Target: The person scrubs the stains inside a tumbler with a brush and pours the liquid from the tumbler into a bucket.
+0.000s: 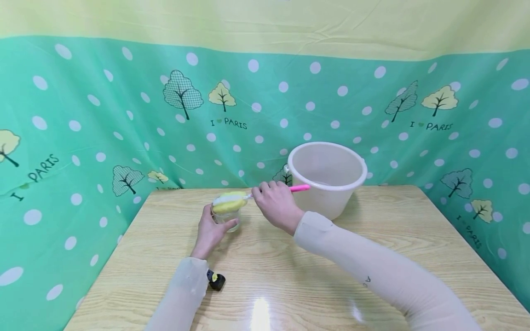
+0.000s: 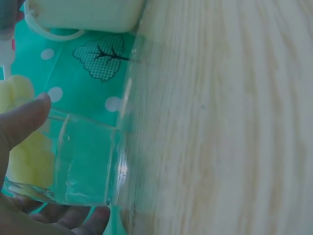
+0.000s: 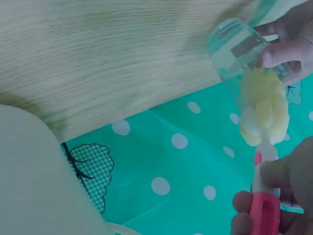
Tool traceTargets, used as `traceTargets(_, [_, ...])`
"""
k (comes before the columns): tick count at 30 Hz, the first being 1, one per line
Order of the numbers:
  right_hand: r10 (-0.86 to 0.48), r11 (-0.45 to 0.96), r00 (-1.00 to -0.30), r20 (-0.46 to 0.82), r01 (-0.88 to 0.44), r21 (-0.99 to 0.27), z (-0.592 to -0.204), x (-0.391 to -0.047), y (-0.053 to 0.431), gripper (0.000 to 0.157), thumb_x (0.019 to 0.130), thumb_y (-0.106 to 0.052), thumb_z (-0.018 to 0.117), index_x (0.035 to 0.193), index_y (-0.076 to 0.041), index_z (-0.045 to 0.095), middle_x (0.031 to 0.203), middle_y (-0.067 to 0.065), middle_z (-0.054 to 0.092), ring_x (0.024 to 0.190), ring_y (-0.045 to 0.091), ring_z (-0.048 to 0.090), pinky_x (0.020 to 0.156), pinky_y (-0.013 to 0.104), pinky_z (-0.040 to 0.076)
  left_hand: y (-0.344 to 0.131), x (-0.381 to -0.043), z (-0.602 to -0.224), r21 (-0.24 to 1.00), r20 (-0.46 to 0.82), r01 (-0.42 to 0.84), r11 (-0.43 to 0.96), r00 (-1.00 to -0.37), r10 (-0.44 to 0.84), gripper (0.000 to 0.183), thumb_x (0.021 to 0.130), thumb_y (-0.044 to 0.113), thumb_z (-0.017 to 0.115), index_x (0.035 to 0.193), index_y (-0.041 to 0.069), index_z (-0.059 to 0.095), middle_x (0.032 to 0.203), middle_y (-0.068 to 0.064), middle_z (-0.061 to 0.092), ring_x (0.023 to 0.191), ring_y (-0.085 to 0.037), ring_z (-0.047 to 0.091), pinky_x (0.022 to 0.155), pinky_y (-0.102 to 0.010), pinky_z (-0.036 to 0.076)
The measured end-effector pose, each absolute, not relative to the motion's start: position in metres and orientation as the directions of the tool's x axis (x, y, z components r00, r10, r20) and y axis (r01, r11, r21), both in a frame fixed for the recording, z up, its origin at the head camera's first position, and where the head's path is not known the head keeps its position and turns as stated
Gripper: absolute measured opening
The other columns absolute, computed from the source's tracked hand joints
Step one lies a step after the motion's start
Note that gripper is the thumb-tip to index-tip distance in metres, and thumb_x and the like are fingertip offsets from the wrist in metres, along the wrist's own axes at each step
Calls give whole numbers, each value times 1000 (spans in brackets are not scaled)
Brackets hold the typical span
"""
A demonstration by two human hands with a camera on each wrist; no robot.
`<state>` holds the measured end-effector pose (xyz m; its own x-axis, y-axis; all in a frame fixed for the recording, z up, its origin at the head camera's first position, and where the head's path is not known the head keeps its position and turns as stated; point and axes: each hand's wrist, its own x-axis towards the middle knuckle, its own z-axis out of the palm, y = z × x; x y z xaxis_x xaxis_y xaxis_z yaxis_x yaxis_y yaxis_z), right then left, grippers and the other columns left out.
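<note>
My left hand [image 1: 210, 233] grips a clear glass cup [image 2: 88, 159] round its side, thumb on one side and fingers on the other. Part of a yellow and white sponge head [image 3: 264, 110] sits inside the cup's mouth, and the rest sticks out. That sponge belongs to a bottle brush with a pink and white handle [image 3: 265, 210]. My right hand [image 1: 276, 204] holds the handle, its fingers curled round it, and the pink end [image 1: 300, 188] points toward the bucket.
A white bucket [image 1: 349, 197] stands at the back of the wooden table [image 1: 372, 276], just beyond my right hand. Beside my left sleeve lies a small black object [image 1: 216, 281] with a yellow mark. A green dotted curtain [image 1: 248, 151] surrounds the table's back and sides.
</note>
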<state>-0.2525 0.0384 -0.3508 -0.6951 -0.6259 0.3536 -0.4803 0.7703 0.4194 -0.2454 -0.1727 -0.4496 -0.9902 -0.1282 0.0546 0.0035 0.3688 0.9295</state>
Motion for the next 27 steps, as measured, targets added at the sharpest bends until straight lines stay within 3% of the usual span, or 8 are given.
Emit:
traceTargets(8, [-609,789,-715,343,-500,357,-347,-252,44,16,87,-10,60,102,-13,61,86,1,62,70,17,57,59,26,47,-172,-245,-449,928,55,4,372,-990,-127,92,72,23,85,143,7,28,138,-16,43,127,-35,42,107,-50,33])
traceTargets(15, [-583,811,-749,315,-513,282,-347,-251,50,10,88,-9,57,98,-12,57,78,-1,57,63,15,53,50,23,42,-172,-246,-450,930,46,-6,369,-990,-132,91,72,24,85,142,7,29,137,-15,44,127,-35,42,108,-49,32])
traceTargets(21, [-575,817,-764,292,-521,246,-351,-250,55,26,90,-11,57,117,-7,58,83,1,60,62,14,52,45,23,40,-172,-245,-450,928,50,-4,372,-990,-135,91,71,24,85,141,7,31,139,-15,44,128,-35,41,109,-49,31])
traceTargets(27, [-553,833,-794,254,-521,186,-354,-248,56,10,90,-8,55,99,-11,59,83,1,59,62,16,53,43,25,40,-172,-245,-450,929,52,-1,371,-990,-134,90,71,25,85,141,7,31,139,-15,43,129,-35,41,109,-49,30])
